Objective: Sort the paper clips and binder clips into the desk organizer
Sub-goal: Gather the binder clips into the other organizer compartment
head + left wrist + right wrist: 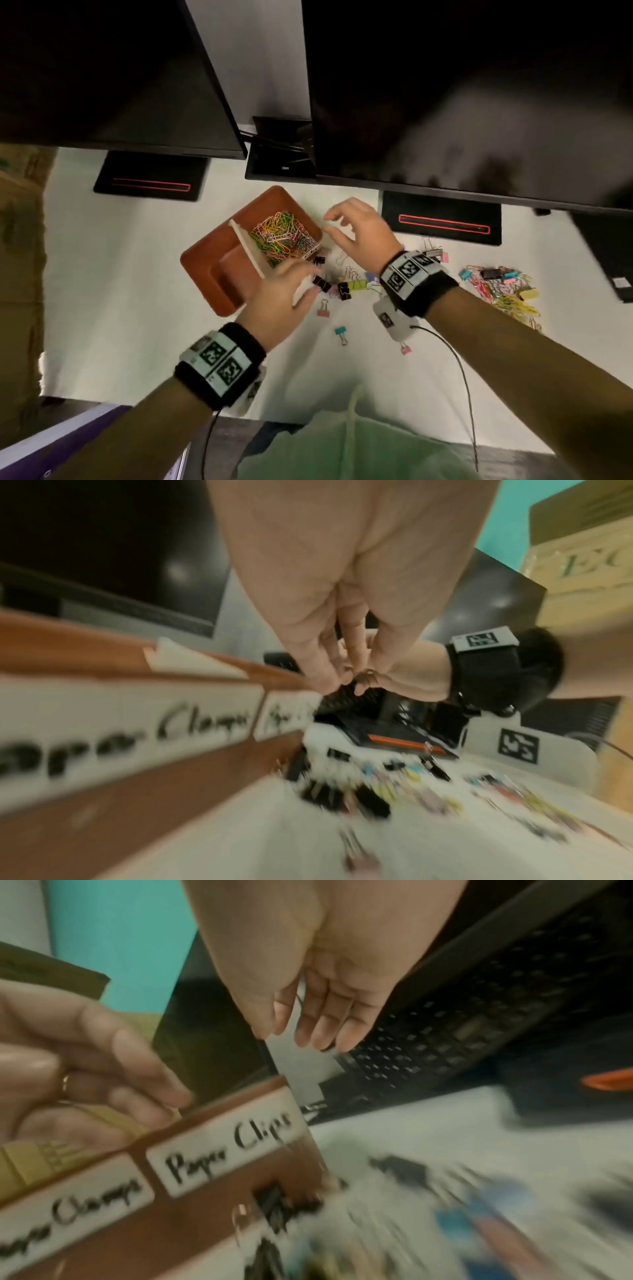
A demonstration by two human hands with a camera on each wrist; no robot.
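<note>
A brown organizer tray (198, 260) lies on the white desk. Its far compartment is full of coloured paper clips (284, 233); the near compartment (229, 277) looks empty. Labels on its side read "Paper Clips" (226, 1148) and "Paper Clamps" (68, 1213). My left hand (306, 284) reaches over the tray's right corner, fingers extended and holding nothing, tips just beside a black binder clip (322, 283). More black (344, 290), yellow (358, 285), pink (323, 310) and teal (340, 331) binder clips are scattered nearby. My right hand (327, 223) hovers right of the tray, fingers relaxed and empty.
A mixed pile of paper clips and binder clips (507, 291) lies at the right. Two dark monitors on black stands (150, 181) (445, 219) close off the back. A keyboard (603, 246) sits at far right and a cardboard box (20, 240) at left.
</note>
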